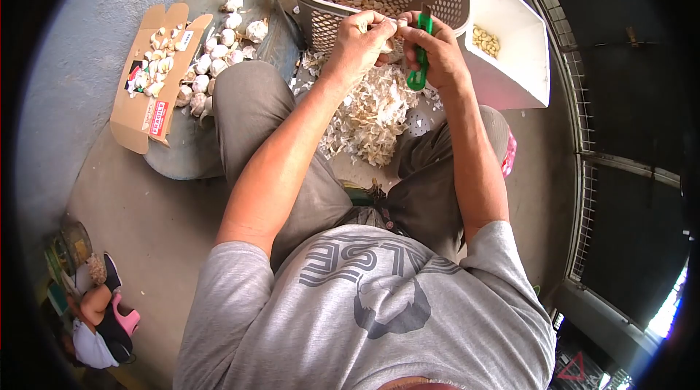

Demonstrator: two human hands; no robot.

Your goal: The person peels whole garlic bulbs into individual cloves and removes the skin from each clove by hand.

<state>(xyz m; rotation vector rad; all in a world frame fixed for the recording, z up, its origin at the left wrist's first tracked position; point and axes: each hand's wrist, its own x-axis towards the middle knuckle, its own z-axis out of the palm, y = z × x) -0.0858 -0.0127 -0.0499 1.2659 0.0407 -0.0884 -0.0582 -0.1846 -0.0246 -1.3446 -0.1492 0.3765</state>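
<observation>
My left hand (357, 47) is closed, its fingertips pinching a small garlic clove (400, 23). Close against it, my right hand (441, 54) grips a green utility knife (418, 75), its blade end pointing up and away from me. Thumb and fingertips of both hands meet around the clove, so most of it is hidden. A large heap of garlic skins (372, 116) lies below the hands, between my knees.
A slotted plastic basket (313, 7) stands ahead. To its right, a white foam box (521, 62) holds peeled cloves (485, 41). Whole garlic bulbs (219, 54) and a cardboard box (127, 124) with loose cloves (157, 65) sit left. Another person (95, 310) is at lower left.
</observation>
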